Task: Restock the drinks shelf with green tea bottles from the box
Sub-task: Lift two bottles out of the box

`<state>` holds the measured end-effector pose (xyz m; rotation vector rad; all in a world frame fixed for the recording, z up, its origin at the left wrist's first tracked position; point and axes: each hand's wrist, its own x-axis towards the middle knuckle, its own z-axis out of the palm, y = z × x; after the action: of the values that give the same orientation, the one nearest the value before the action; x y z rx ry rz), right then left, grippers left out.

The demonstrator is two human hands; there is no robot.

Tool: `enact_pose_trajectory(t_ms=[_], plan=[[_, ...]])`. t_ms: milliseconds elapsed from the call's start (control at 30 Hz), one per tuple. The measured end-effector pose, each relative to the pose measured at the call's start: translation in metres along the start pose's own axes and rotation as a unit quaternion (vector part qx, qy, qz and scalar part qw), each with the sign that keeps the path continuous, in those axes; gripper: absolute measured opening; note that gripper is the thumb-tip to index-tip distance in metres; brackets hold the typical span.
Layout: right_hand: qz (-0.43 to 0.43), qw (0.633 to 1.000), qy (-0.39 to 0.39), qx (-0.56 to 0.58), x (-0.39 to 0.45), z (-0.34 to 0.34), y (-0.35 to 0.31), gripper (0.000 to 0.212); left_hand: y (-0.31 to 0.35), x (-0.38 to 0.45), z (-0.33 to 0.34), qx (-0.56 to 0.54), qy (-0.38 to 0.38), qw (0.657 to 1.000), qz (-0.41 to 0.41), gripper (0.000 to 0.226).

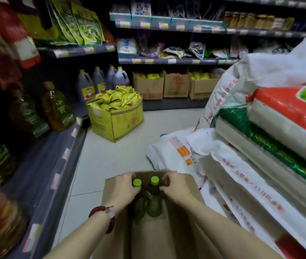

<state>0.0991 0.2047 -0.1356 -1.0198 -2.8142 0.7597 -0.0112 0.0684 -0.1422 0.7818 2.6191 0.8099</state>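
Both my hands are inside the open brown cardboard box (176,230), which stands on the pale tiled floor (99,161) at 6 o'clock in my view. My left hand (123,188), with a dark red bead bracelet (103,215) on the wrist, has its grip closed around the neck of the left green tea bottle with a lime-green cap (138,200). My right hand (174,186) grips the neck of the right green tea bottle with the same cap (154,202). The two bottles stand upright, touching side by side. At 9 o'clock runs a grey shelf (55,165) with oil bottles; at 3 o'clock lie stacked rice sacks (271,131); at 12 o'clock stands a yellow carton of yellow packets (115,113).
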Motion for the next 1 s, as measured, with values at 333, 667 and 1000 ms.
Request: enact_pose_trajectory(t_ms=[333,667,1000], plan=[[0.038,0.99,0.0,0.132,0.031,0.051,0.024,0.036,-0.018,0.011,0.064,-0.13,0.012,0.988,-0.081,0.067],[0.059,0.958,0.047,0.278,0.054,0.108,0.037,0.049,-0.024,0.03,0.107,-0.264,0.144,0.949,-0.099,0.065],[0.04,0.928,0.059,0.367,0.064,0.123,0.048,0.033,-0.035,0.046,0.12,-0.22,0.148,0.962,-0.063,0.038]])
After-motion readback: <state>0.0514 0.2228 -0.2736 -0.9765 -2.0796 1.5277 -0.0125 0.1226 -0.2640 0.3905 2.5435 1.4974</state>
